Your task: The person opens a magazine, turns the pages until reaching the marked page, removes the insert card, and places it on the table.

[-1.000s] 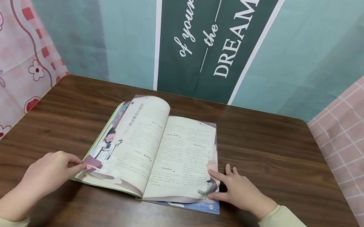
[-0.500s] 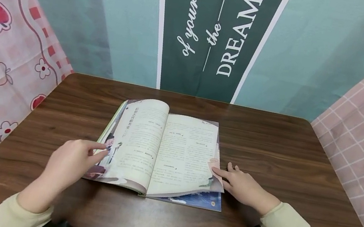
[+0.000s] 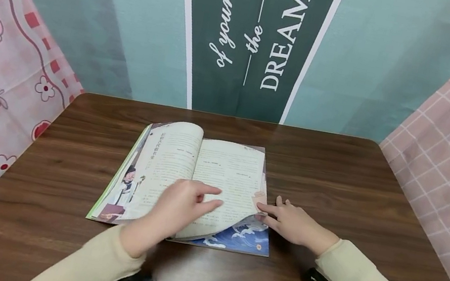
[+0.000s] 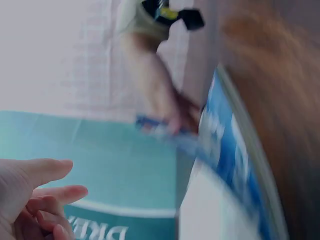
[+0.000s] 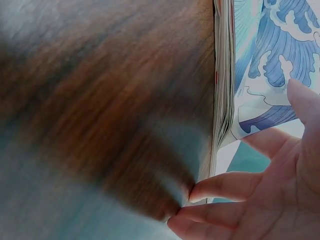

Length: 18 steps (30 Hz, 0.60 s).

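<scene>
Right hand (image 3: 298, 225) lifts a page (image 3: 239, 175) while the left hand (image 3: 184, 203) crosses over the open book (image 3: 178, 150), holding nothing.
The left hand, its thumb and forefinger out and other fingers loosely bent, has moved from the book's left edge to above its middle, hiding the lower fold. Across from it, the right hand pinches the page's near corner, raised further than a moment ago; more blue wave picture (image 3: 230, 239) shows beneath, so the page seems partway turned. The left wrist view is blurred; small print is unreadable.
</scene>
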{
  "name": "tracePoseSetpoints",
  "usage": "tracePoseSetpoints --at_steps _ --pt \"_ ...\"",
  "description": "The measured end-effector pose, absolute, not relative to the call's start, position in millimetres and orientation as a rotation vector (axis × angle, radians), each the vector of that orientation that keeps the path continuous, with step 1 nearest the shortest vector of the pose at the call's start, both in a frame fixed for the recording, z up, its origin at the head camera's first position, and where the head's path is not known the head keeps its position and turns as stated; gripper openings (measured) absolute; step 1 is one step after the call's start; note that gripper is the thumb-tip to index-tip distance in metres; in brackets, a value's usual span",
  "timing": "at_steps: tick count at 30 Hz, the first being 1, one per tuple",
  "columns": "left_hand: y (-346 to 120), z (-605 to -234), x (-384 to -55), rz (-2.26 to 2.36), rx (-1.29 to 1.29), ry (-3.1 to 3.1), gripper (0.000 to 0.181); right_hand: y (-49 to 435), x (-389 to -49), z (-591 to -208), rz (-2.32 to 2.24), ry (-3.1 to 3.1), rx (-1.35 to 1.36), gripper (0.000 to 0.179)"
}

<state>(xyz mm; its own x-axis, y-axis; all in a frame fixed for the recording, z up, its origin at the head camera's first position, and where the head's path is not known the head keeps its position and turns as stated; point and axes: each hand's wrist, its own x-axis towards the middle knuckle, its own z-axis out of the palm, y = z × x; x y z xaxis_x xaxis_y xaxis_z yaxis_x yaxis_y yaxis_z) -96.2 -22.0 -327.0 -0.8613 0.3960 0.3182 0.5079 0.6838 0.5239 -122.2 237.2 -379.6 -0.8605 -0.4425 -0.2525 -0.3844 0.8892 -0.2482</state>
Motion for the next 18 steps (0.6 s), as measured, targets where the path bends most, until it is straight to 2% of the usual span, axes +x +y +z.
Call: tracePoseSetpoints --at_steps 5,10,18 --pt "17 -336 -98 -0.822 -0.879 -2.783 0.033 236 -124 -380 -0.257 2.747 -0.588 0.051" --pt "36 -343 -99 -0.796 -0.891 -2.836 0.030 234 -124 -381 -0.230 2.747 -0.643 0.046" --pt "55 -350 -104 -0.768 -0.944 -2.805 0.022 236 -124 -379 -0.240 2.741 -0.617 0.062"
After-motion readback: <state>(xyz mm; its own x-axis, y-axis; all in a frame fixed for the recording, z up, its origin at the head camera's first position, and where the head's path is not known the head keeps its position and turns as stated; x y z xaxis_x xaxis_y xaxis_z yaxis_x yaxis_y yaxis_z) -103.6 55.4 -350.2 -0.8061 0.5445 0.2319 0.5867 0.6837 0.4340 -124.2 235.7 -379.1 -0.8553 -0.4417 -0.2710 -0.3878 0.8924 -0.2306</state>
